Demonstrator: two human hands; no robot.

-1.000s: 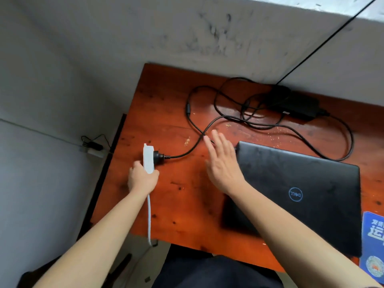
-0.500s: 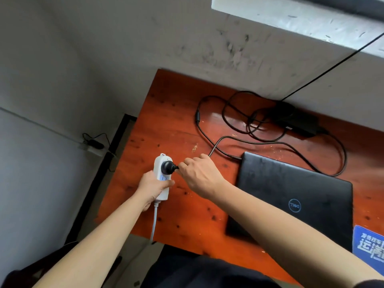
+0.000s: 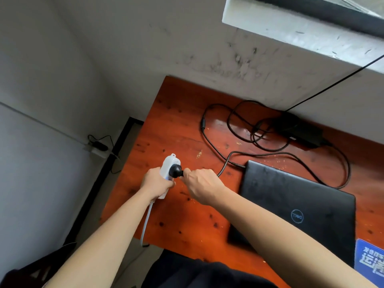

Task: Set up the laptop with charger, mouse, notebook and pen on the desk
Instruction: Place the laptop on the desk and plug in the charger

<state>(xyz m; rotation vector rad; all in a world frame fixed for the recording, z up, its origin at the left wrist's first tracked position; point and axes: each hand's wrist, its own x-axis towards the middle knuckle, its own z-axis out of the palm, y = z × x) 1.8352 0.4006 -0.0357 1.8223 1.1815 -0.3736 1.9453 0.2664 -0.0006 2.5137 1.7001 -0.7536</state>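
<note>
Left hand wraps the white power strip, held just left of the closed laptop on the desk. Right hand pinches the black charger plug seated at the socket. Best: push straight in, strip braced, cable unkinked. Both forearms reach forward, wrists near-level. Charger brick lies behind the laptop.

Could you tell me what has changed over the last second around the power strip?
The right hand left the laptop edge and took hold of the black plug. The left hand kept its grip on the white power strip, tilting it up. Laptop and charger brick stayed put.
</note>
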